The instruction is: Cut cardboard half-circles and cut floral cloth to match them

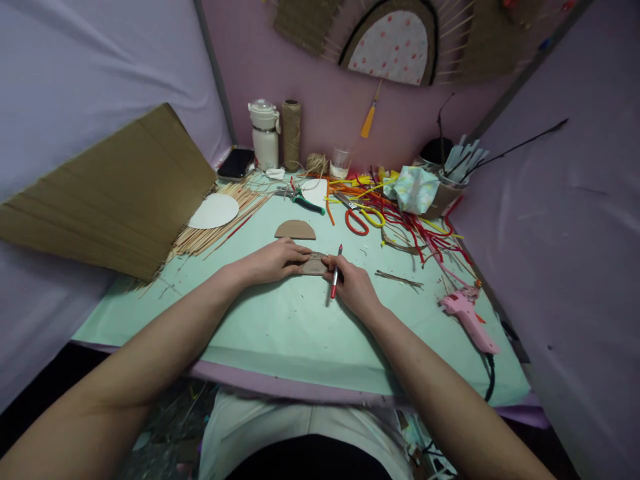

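Between my hands, a small piece of brown cardboard (314,265) lies on the table, its ends partly covered by my fingers. My left hand (277,259) grips its left end, with thumb and fingers closed on it. A red and silver pen (335,283) is tucked in my right hand (353,283), standing nearly upright in the picture. Fingers of that same hand also touch the right end of the cardboard piece. Just beyond lies a half-round cardboard piece (295,230), touched by neither hand.
A large cardboard sheet (115,193) leans at the left by thin sticks (220,227). Pliers (303,199), scissors (359,217) and coloured pipe cleaners (400,207) lie at the back. At the right rests a pink glue gun (470,320). A white bottle (265,137) stands behind.
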Demonstrator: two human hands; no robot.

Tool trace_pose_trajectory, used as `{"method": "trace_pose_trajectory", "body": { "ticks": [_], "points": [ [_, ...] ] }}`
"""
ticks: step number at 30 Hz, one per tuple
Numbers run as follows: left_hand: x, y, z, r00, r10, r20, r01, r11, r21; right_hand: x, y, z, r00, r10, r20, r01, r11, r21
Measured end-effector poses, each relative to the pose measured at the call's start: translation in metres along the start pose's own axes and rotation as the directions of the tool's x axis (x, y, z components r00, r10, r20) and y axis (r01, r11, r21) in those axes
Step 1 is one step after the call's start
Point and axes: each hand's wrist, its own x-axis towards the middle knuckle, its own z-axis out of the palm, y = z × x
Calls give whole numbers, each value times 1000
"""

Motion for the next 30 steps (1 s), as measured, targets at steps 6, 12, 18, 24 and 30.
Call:
{"method": "trace_pose_trajectory", "body": {
  "ticks": [6,12,18,24,30],
  "points": [
    [1,6,-1,1000,-12,11,12,1000,20,-1,0,0,1000,-3,-3,3,1000,7],
    [0,2,6,999,44,-15,-43,998,48,0,2,0,1000,3,-3,-3,1000,20],
    [-1,3,4,1000,25,-9,-25,999,40,1,5,-1,1000,20,-4,-19,994,109],
    [1,5,3,998,53,-31,-53,999,10,1,6,-1,999,30,-14,-28,991,128],
    [2,5,2,997,66,-31,-66,998,14,2,5,-1,999,34,-18,-32,993,112]
  ]
}}
